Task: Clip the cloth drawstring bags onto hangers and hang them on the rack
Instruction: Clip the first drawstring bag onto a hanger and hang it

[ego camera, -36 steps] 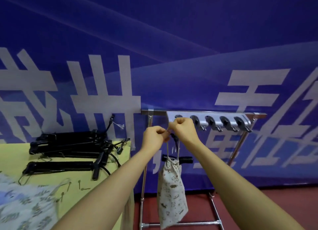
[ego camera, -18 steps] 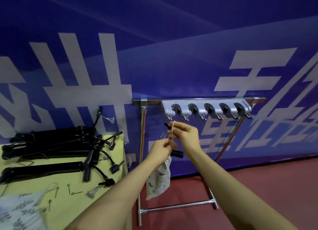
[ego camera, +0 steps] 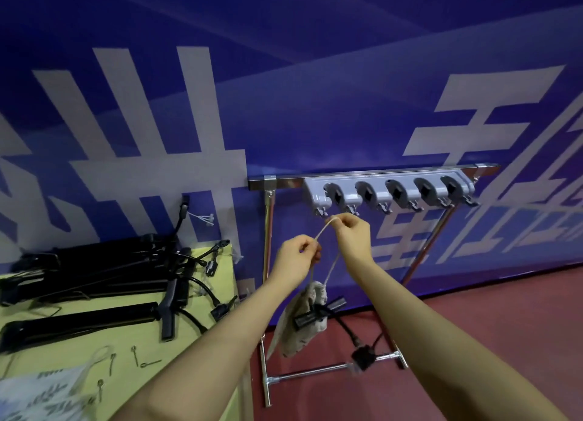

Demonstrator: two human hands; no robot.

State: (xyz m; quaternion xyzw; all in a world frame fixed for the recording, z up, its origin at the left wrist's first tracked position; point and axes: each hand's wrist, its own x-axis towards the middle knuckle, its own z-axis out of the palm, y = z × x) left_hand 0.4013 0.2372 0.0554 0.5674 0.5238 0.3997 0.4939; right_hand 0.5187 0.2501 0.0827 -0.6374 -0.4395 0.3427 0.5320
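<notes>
Now your hands have spread apart and the bag (ego camera: 299,319) has dropped lower, its black hanger (ego camera: 318,311) clipped across it. Your left hand (ego camera: 295,258) and right hand (ego camera: 353,234) each pinch the drawstring (ego camera: 321,233) with curled fingers, just below the rack (ego camera: 372,176). Spare hangers (ego camera: 94,282) lie on the yellow table (ego camera: 189,335); behind hangs a blue banner (ego camera: 284,89).

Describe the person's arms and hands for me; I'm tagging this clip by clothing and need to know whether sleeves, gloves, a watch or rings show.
Both forearms are bare up to the picture's bottom edge: no sleeve shows. The left hand and right hand wear no gloves. No watch, band or ring is visible on either wrist or on the fingers that show.
</notes>
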